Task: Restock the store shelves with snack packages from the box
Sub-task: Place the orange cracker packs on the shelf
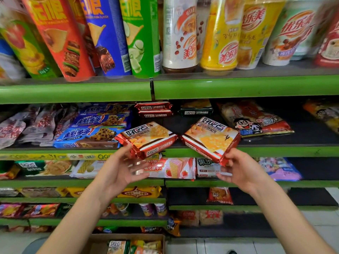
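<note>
Mostly the view is filled by green-edged store shelves (77, 92), stacked in tiers, with the lowest rows blurred and hard to read. Above both grips, tall chip canisters (108, 35) and drink cups (220, 39) stand on the top shelf, their upper ends cut off by the frame. Just beyond the grips, the middle shelf (275, 150) carries blue cookie packs (91, 132) to the left side, small red and dark packs (155, 109) at the back, and a bag with a cartoon face (255, 120) to the right. Below the arms, a cardboard box (128, 237) is only partly in view, cut by the bottom edge; it contains a few snack packs whose print is hard to make out. The left hand (117, 173) pinches the near corner of a red cracker pack (146, 138) between thumb and curled fingers, the pack resting tilted on the shelf lip. The right hand (242, 171) grips the near end of a second red cracker pack (212, 138) the same way, just beside the first, their far corners nearly meeting; whether they touch cannot be told.
</note>
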Action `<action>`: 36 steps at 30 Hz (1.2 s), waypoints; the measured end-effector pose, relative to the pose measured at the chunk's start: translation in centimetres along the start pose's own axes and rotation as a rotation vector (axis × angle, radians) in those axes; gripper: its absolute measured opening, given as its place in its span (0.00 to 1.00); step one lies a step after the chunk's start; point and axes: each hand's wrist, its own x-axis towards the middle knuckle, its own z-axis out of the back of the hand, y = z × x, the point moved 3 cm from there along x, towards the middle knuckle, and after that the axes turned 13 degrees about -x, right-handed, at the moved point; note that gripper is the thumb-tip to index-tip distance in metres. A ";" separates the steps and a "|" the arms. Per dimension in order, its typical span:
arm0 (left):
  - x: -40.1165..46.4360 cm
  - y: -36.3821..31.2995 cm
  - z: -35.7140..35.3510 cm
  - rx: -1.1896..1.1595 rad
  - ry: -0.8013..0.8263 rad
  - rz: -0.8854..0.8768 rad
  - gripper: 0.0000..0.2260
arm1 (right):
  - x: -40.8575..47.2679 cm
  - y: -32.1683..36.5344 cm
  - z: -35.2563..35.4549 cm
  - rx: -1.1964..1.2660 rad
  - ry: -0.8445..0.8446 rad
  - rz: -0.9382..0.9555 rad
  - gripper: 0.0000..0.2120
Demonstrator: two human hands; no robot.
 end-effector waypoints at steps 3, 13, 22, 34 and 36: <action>-0.1 0.4 -1.9 -0.010 -0.021 0.051 0.29 | 0.1 -0.6 -0.5 0.082 -0.045 -0.054 0.30; 0.4 1.9 -3.5 -0.080 0.031 0.008 0.20 | 0.2 -0.2 -2.0 0.290 0.009 0.096 0.22; -0.2 0.0 -2.7 0.068 0.247 -0.146 0.24 | -0.9 0.3 -0.1 0.138 0.064 0.270 0.19; 1.4 1.9 -1.0 -0.152 0.201 -0.142 0.23 | -1.2 1.1 -1.2 0.140 -0.012 0.377 0.23; 1.7 2.1 -0.6 -0.184 0.201 -0.132 0.22 | -1.1 0.9 -1.5 0.132 -0.015 0.370 0.24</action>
